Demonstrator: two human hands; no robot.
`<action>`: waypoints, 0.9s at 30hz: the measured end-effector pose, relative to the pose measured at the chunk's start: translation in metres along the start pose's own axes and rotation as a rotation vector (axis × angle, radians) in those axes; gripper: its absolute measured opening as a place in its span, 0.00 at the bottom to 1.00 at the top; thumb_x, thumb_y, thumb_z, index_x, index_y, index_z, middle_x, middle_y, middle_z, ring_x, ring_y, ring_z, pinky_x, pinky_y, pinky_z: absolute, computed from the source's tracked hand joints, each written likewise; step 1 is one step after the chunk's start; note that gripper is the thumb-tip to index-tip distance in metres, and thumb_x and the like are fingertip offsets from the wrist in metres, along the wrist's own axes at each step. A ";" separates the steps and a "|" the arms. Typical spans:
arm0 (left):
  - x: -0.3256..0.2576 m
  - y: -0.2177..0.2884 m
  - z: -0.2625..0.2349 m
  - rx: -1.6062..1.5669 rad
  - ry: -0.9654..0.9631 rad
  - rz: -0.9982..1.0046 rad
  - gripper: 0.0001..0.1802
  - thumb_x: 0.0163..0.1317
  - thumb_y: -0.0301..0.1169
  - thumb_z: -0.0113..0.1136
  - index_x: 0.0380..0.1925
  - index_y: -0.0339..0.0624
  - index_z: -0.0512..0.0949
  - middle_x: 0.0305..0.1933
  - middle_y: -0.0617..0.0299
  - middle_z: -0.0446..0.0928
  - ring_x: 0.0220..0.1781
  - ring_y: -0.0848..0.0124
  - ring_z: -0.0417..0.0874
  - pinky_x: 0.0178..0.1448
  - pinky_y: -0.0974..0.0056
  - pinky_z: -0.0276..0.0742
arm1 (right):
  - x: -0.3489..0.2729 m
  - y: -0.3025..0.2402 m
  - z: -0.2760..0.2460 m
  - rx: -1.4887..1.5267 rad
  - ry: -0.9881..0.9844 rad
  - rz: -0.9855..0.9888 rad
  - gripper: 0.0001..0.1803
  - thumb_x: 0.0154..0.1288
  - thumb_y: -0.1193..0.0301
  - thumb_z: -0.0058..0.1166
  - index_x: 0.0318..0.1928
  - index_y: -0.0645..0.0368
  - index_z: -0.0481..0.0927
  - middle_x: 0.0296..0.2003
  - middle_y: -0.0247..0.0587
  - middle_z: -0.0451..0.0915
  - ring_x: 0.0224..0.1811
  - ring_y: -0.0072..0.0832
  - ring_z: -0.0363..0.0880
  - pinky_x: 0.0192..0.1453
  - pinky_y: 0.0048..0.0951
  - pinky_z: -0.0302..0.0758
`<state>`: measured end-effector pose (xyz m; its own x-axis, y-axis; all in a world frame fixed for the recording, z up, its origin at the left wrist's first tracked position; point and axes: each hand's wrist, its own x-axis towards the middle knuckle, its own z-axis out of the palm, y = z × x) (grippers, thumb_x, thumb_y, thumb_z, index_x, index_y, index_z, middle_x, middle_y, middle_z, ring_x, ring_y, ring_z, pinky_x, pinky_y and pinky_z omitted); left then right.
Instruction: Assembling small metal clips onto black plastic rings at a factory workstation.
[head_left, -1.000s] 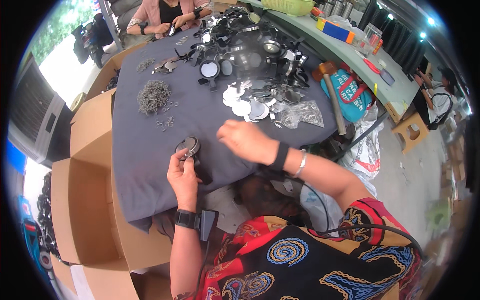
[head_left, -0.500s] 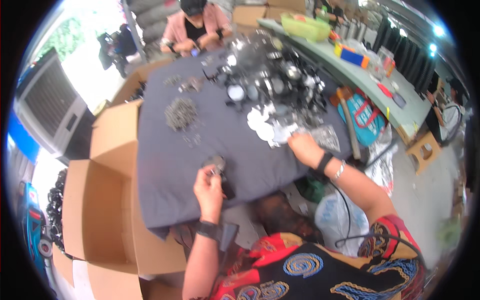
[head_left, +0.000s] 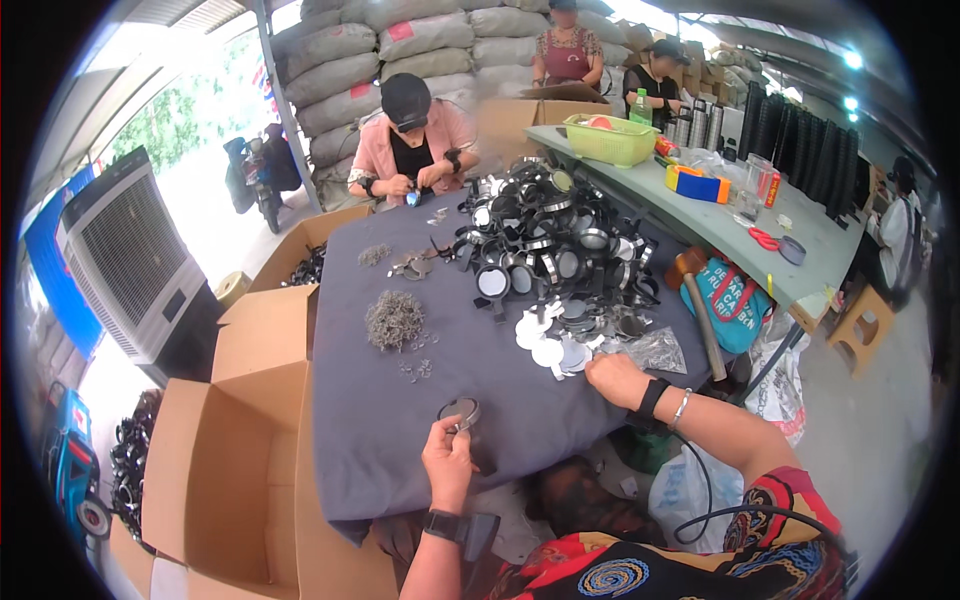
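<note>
My left hand (head_left: 448, 462) holds a round, dark-rimmed metal part (head_left: 459, 412) upright above the near side of the cloth-covered table, with thumb and fingers closed on its lower edge. My right hand (head_left: 617, 382) is bent down at the near edge of a heap of flat white and silver discs (head_left: 548, 350). Its fingers are drawn together and their tips are hidden, so what they grip cannot be made out. Right beside it lies a clear bag of small pieces (head_left: 658, 350). Beyond is a large pile of black-and-silver round parts with straps (head_left: 550, 235).
A mound of small metal pieces (head_left: 394, 320) lies left of centre. A hammer (head_left: 706, 320) and a blue bag (head_left: 722, 305) lie at the table's right. Open cardboard boxes (head_left: 235, 470) stand along the left. Across the table a person (head_left: 412, 145) in pink works.
The view has tilted up, showing more of the far side. My left hand still holds the round part, and my right hand stays at the discs, shifted slightly left.
</note>
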<state>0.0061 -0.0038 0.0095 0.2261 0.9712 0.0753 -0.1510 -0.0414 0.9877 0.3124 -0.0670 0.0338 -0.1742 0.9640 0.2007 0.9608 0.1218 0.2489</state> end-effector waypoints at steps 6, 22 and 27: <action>-0.002 0.001 -0.006 0.031 -0.062 -0.043 0.10 0.62 0.22 0.51 0.43 0.37 0.75 0.23 0.66 0.72 0.18 0.81 0.71 0.17 0.73 0.72 | -0.001 -0.009 -0.006 -0.021 -0.034 -0.041 0.07 0.49 0.78 0.52 0.30 0.68 0.77 0.27 0.49 0.80 0.32 0.42 0.82 0.33 0.37 0.80; 0.006 -0.003 0.006 0.150 0.069 0.000 0.08 0.60 0.23 0.51 0.39 0.41 0.77 0.20 0.69 0.71 0.15 0.82 0.67 0.16 0.72 0.65 | 0.055 -0.111 -0.036 1.178 0.130 0.099 0.05 0.58 0.79 0.52 0.36 0.66 0.77 0.29 0.45 0.79 0.32 0.30 0.78 0.39 0.30 0.74; 0.003 -0.008 0.003 0.149 0.076 -0.011 0.09 0.60 0.22 0.51 0.40 0.41 0.76 0.18 0.70 0.70 0.15 0.83 0.67 0.16 0.72 0.65 | 0.064 -0.142 -0.007 1.462 0.114 0.147 0.06 0.58 0.79 0.53 0.36 0.67 0.78 0.29 0.42 0.80 0.31 0.25 0.77 0.38 0.27 0.74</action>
<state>0.0111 -0.0012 0.0025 0.1529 0.9865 0.0592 -0.0033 -0.0594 0.9982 0.1631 -0.0243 0.0176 -0.0066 0.9736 0.2283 0.3174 0.2185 -0.9228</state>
